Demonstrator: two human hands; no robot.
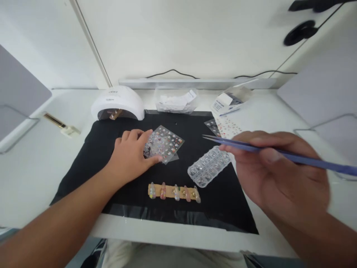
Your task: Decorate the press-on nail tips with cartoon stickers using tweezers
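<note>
Left hand (131, 156): fingers flat, pressed on sticker sheet (163, 143), pinning it to black mat (220, 201).
Right hand (276, 175): fingers pinched blue tweezers (251, 147), tips aimed at sheet.
Nail strip (174, 191): laid near.

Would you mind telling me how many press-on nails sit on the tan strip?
5. The nails stand in one row along the tan strip on the black mat, near its front edge; none looks hidden.
</note>
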